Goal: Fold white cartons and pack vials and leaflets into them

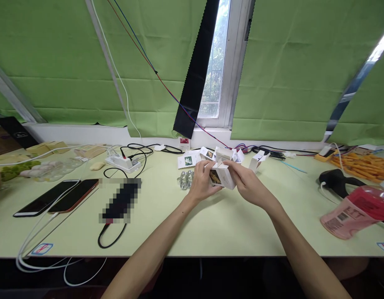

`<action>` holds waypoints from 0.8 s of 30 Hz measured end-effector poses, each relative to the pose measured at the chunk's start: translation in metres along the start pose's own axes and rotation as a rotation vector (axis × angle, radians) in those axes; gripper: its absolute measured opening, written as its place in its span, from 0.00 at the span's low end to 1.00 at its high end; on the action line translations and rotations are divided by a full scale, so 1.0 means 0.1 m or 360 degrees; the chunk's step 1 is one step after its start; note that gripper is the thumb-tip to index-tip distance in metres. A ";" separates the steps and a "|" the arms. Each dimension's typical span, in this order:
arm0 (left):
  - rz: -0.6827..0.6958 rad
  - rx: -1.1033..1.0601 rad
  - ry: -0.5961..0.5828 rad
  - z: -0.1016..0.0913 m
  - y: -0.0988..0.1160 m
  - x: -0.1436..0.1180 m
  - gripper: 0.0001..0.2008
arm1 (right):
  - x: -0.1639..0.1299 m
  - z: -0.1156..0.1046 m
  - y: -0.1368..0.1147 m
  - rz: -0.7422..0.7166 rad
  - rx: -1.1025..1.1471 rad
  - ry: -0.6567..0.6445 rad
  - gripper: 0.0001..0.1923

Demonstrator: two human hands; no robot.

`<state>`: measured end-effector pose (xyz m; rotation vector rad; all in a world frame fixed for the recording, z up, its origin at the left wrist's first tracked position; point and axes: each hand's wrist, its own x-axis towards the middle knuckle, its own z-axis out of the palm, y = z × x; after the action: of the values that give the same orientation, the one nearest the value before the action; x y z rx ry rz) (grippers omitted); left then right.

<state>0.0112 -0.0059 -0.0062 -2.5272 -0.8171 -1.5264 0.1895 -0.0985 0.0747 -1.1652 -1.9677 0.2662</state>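
A small white cardboard box [229, 177] with a dark picture of a yellow flower on its side is held above the table, tilted. My left hand [200, 180] is closed around its left side. On the right, my right hand [252, 185] has its fingers at the top edge and flaps, closed on the box. What is inside the box cannot be seen. Small clear, shiny containers [186, 179] stand just left of my left hand. Beyond my hands lie a flat white carton [188, 160] with a white-flower picture and several small white boxes, some with raised flaps [257, 159].
A pink drink bottle [355, 211] and a black device [333, 182] lie to the right. Orange sticks [360, 166] are piled behind them. Leftward are a white power strip [123, 162], phones [75, 195] and loose cables. Green curtains [288, 70] hang behind the table.
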 end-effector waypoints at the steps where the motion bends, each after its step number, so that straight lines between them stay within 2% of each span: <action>1: 0.0000 0.0003 0.0002 0.00 0.00 0.00 0.43 | 0.00 0.00 0.01 -0.0008 0.0007 0.0003 0.19; 24: 0.0003 -0.0030 0.0014 0.00 0.03 -0.01 0.43 | 0.03 0.10 0.05 0.0024 -0.0043 0.0176 0.16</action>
<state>0.0122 -0.0088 -0.0065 -2.5319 -0.8033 -1.5506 0.1848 -0.0908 0.0674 -1.1874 -1.8718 0.1797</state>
